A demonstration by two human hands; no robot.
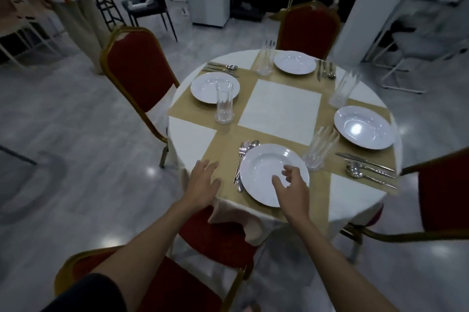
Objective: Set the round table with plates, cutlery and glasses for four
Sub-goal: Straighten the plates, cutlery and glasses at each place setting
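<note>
The round table (281, 103) wears a white cloth crossed by tan runners. Several white plates lie on it: the near plate (266, 167), a left plate (206, 84), a far plate (294, 62) and a right plate (364, 127). A tall clear glass (224, 102) stands by the left plate; others stand near the far plate (265, 63), at the right (342, 91) and beside the near plate (319, 150). Cutlery (242, 164) lies left of the near plate. My left hand (204, 182) hovers open over the table edge. My right hand (291, 185) is open above the near plate's rim.
Red chairs with gold frames surround the table: one at the left (138, 68), one at the back (308, 27), one at the right (441, 190), one under my arms (177, 283). More cutlery sets (222, 68) (326, 70) (368, 167) lie by the other plates. Grey tiled floor lies all around.
</note>
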